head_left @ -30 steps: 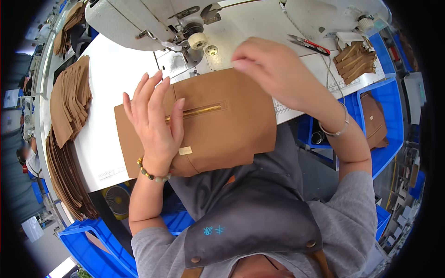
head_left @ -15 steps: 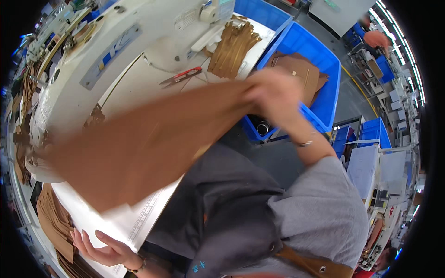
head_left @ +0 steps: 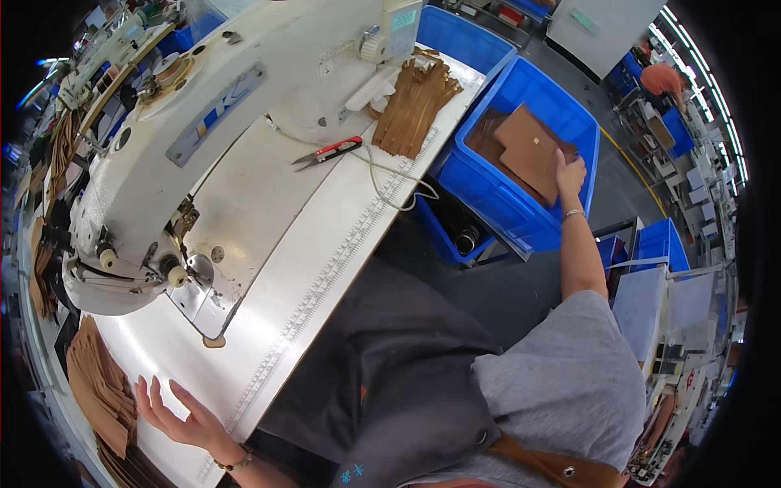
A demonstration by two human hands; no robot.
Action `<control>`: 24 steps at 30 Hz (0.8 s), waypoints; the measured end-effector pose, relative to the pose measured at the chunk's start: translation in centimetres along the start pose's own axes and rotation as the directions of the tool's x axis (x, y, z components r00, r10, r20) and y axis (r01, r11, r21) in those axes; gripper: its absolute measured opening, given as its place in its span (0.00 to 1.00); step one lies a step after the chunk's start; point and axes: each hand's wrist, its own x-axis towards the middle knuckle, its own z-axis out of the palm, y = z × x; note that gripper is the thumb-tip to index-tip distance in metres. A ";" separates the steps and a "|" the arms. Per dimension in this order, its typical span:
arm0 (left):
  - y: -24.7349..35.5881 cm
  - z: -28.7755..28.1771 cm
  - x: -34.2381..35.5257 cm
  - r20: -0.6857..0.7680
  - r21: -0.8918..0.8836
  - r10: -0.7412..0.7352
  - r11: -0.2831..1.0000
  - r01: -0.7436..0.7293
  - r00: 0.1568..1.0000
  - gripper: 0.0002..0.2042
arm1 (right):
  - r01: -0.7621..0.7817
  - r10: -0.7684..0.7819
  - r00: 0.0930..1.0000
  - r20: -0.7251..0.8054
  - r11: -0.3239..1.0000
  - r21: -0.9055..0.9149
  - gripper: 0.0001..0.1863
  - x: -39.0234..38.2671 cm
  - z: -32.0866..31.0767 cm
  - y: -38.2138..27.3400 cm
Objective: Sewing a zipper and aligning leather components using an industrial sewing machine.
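My right hand reaches into a blue bin on the right and grips the edge of a brown panel lying on other brown pieces there. My left hand is at the lower left, fingers apart and palm turned up, holding nothing. It is just right of a stack of brown cut pieces at the edge of the white table.
A white sewing machine stands on the table. Red-handled snips, a cord and a bundle of brown zippers lie to its right. More blue bins stand beyond the table's end. A person in orange is farther back.
The view has turned right. My right hand carried the brown panel from beside the needle into the blue bin. My left hand let go of it and stays open at the table's left.
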 end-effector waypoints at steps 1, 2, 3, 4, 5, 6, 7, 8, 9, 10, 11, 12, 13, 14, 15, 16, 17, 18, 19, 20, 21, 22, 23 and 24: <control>0.2 0.1 0.1 0.023 -0.022 -0.024 0.999 0.024 0.999 0.11 | 0.242 -0.230 0.965 -0.124 0.965 0.097 0.25 0.1 -0.1 -1.7; 0.4 0.3 0.2 0.046 -0.043 -0.047 0.998 0.049 0.998 0.10 | 0.478 -0.429 0.864 -0.265 0.864 0.159 0.21 0.2 -0.2 -3.5; 0.4 0.3 0.2 0.045 -0.031 -0.052 0.998 0.053 0.998 0.10 | 0.542 -0.535 0.835 -0.130 0.756 0.367 0.16 -1.0 -2.5 -7.3; 0.4 0.4 0.1 0.062 -0.055 -0.063 0.996 0.066 0.996 0.10 | 0.543 -0.648 0.761 -0.020 0.620 0.566 0.12 -2.5 -5.3 -11.6; 0.4 0.7 0.1 0.076 -0.088 -0.074 0.993 0.080 0.994 0.09 | 0.761 -0.812 0.566 -0.142 0.448 0.469 0.11 -3.1 -6.2 -14.1; 0.5 0.7 0.1 0.074 -0.081 -0.077 0.993 0.083 0.994 0.09 | 0.909 -0.919 0.321 -0.230 0.232 0.345 0.11 -3.8 -6.5 -16.6; 0.4 0.6 0.1 0.089 -0.089 -0.103 0.990 0.111 0.991 0.08 | 0.919 -0.941 0.231 -0.247 0.127 0.374 0.11 -5.0 -7.2 -19.4; 0.4 0.7 0.0 0.103 -0.100 -0.130 0.985 0.141 0.986 0.08 | 0.918 -0.954 0.138 -0.268 0.021 0.397 0.12 -6.0 -7.8 -21.7; 0.2 0.7 -0.1 0.101 -0.095 -0.138 0.985 0.147 0.985 0.08 | 0.917 -0.953 0.131 -0.272 0.012 0.399 0.12 -6.4 -7.9 -23.4; 0.1 0.7 -0.3 0.100 -0.111 -0.133 0.983 0.144 0.986 0.07 | 0.907 -0.962 0.142 -0.231 0.033 0.419 0.12 -6.5 -7.7 -24.9; 0.1 0.7 -0.4 0.100 -0.126 -0.129 0.982 0.141 0.987 0.07 | 0.897 -0.970 0.152 -0.190 0.054 0.439 0.13 -6.4 -7.3 -26.0; 0.0 0.8 -0.5 0.099 -0.119 -0.137 0.982 0.148 0.986 0.07 | 0.926 -0.980 0.113 -0.165 0.044 0.374 0.14 -6.2 -6.9 -27.0; 0.0 0.9 -0.5 0.106 -0.135 -0.132 0.980 0.146 0.986 0.07 | 0.926 -0.980 0.106 -0.168 0.035 0.377 0.14 -5.9 -6.7 -27.9; 0.0 1.0 -0.5 0.113 -0.151 -0.126 0.978 0.143 0.986 0.07 | 0.954 -0.996 -0.006 -0.090 -0.033 0.298 0.15 -5.4 -6.6 -28.7; 0.1 1.0 -0.5 0.113 -0.144 -0.133 0.978 0.148 0.985 0.07 | 0.969 -0.994 -0.111 -0.003 -0.109 0.223 0.15 -5.3 -6.4 -29.4; 0.3 1.0 -0.4 0.115 -0.148 -0.136 0.977 0.152 0.984 0.07 | 0.959 -0.989 -0.141 -0.041 -0.147 0.241 0.15 -5.5 -6.2 -29.9; 0.4 1.1 -0.4 0.118 -0.154 -0.138 0.976 0.156 0.983 0.07 | 0.958 -0.988 -0.147 -0.043 -0.153 0.243 0.15 -5.6 -6.1 -30.4; 0.4 1.0 -0.4 0.120 -0.147 -0.143 0.976 0.160 0.982 0.07 | 0.960 -0.987 -0.161 0.025 -0.151 0.236 0.14 -5.7 -5.9 -30.8; 0.5 0.9 -0.4 0.123 -0.144 -0.147 0.976 0.164 0.982 0.07 | 0.962 -0.980 -0.174 0.094 -0.149 0.228 0.14 -5.7 -5.7 -31.2; 0.5 0.9 -0.4 0.126 -0.141 -0.149 0.976 0.167 0.981 0.06 | 0.961 -0.979 -0.179 0.093 -0.153 0.231 0.14 -5.4 -5.4 -31.5; 0.6 0.9 -0.4 0.127 -0.139 -0.152 0.976 0.169 0.980 0.06 | 0.958 -0.970 -0.215 0.115 -0.186 0.218 0.14 -5.0 -5.2 -31.8; 0.7 0.9 -0.4 0.126 -0.138 -0.153 0.976 0.170 0.980 0.06 | 0.954 -0.959 -0.249 0.137 -0.218 0.205 0.14 -4.7 -5.1 -31.8; 0.7 0.9 -0.4 0.125 -0.139 -0.153 0.976 0.170 0.980 0.07 | 0.954 -0.958 -0.250 0.138 -0.220 0.205 0.14 -4.4 -5.1 -31.6; 0.7 0.9 -0.4 0.124 -0.137 -0.155 0.976 0.172 0.980 0.07 | 0.943 -0.959 -0.268 0.089 -0.243 0.226 0.14 -4.2 -5.3 -31.5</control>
